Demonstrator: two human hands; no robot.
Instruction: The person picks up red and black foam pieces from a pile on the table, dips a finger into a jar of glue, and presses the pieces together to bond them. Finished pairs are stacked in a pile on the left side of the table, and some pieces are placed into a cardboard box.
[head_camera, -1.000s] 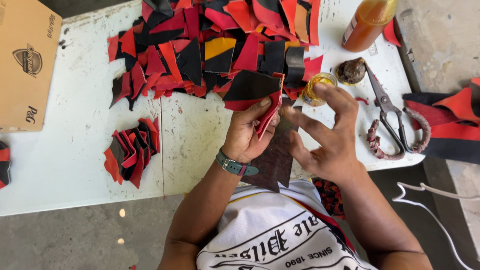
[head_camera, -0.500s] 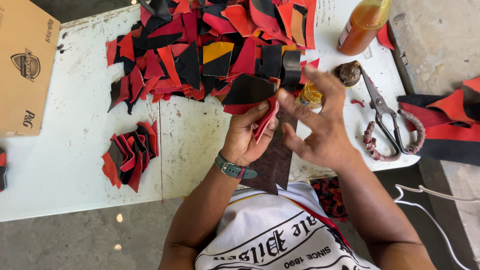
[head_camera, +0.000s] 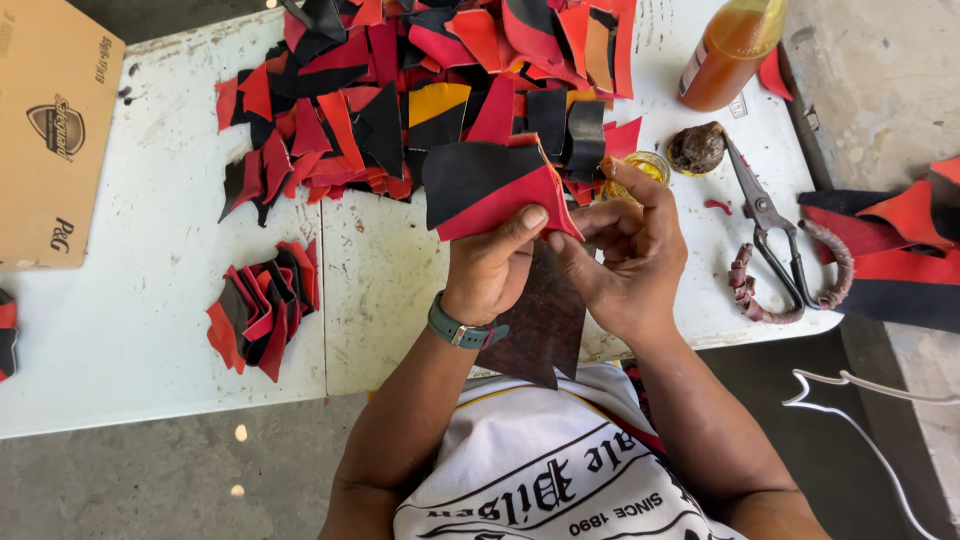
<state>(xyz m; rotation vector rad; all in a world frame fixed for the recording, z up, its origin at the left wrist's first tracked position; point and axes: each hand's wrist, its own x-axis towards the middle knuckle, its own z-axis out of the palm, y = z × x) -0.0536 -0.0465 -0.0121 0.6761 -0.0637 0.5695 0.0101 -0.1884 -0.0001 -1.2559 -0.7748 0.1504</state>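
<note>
Over white table w/ concrete floor below, both hands' fingers clamp red-black piece.

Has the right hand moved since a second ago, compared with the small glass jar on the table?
Yes. The right hand was spread open just below the small glass jar; it has closed in leftward onto the red-and-black piece.

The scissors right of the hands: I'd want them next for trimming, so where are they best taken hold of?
Grip the scissors by the cord-wrapped loop handles, which lie toward the person at the white table's near edge. Come from that near side with the right hand; the blades point away toward the brown lump.
</note>
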